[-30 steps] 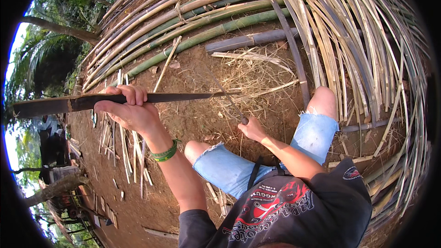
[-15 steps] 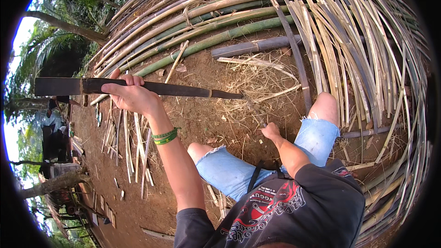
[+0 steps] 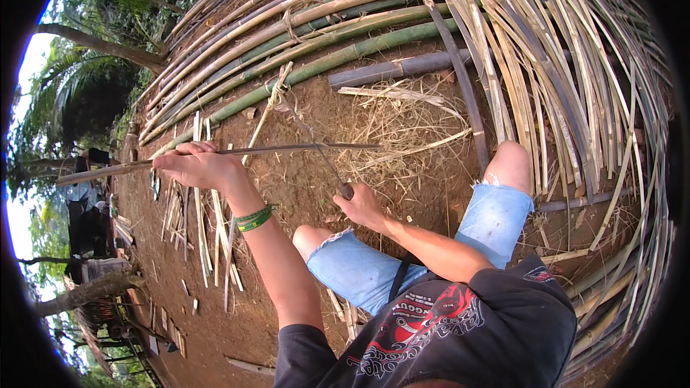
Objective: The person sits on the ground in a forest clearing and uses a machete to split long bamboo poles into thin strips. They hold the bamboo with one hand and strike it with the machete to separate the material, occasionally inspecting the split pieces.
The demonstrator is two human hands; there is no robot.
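A long split bamboo strip (image 3: 287,149) is gripped in my left hand (image 3: 195,165), fingers closed around it. It lies nearly level, its thin edge showing, and its tapered end reaches right over the shavings. My right hand (image 3: 363,207) is closed on the dark handle of a long knife (image 3: 346,191). The narrow blade points up and to the left and crosses the strip; whether it touches the strip I cannot tell. Below both hands are my knees in cut-off denim shorts (image 3: 496,219).
Pale bamboo shavings (image 3: 410,118) cover the soil ahead. Split strips (image 3: 535,93) are stacked at right, and long bamboo poles (image 3: 345,50) lie across the far side. More strips (image 3: 215,230) lie at left. Trees (image 3: 108,47) and a shelter (image 3: 100,273) stand farther left.
My right hand has moved left with the knife, and the blade now crosses the strip. The strip has turned in my left hand from its broad dark face to its thin edge.
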